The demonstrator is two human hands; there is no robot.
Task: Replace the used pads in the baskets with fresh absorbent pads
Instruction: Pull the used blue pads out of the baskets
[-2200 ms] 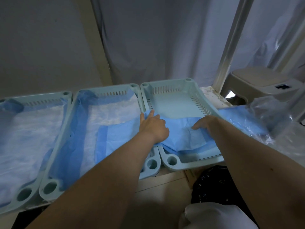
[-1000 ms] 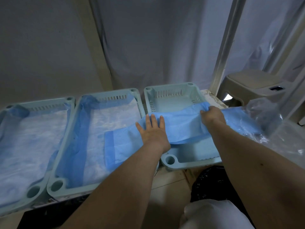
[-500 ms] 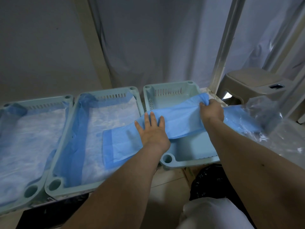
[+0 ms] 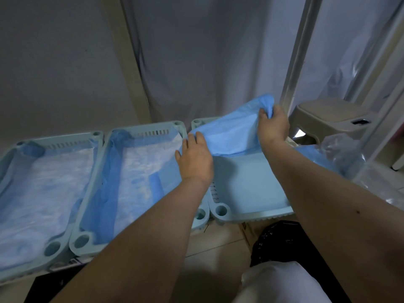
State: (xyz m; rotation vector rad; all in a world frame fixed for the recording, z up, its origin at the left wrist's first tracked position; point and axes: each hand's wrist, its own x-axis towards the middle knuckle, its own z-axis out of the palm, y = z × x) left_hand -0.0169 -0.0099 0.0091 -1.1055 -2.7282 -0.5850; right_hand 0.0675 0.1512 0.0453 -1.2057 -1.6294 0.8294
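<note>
Three pale green baskets stand side by side. The left basket (image 4: 21, 145) and the middle basket (image 4: 102, 162) are each lined with a blue pad. The right basket (image 4: 251, 213) shows a bare floor. A blue absorbent pad (image 4: 229, 132) hangs partly unfolded over its far end. My right hand (image 4: 273, 125) grips the pad's far right corner, bunched and raised above the basket. My left hand (image 4: 194, 156) holds the pad's left edge over the rim between the middle and right baskets; its fingers are partly hidden by the pad.
A pile of blue pads in a clear plastic bag (image 4: 341, 154) lies right of the baskets. A beige stool (image 4: 332, 114) stands behind it. A black bag (image 4: 277, 241) sits on the floor below the right basket. A grey curtain (image 4: 207, 57) hangs behind.
My right hand has lifted the pad's corner up and toward the far end of the right basket. My left hand has slid forward along the pad's left edge. The basket's floor now shows.
</note>
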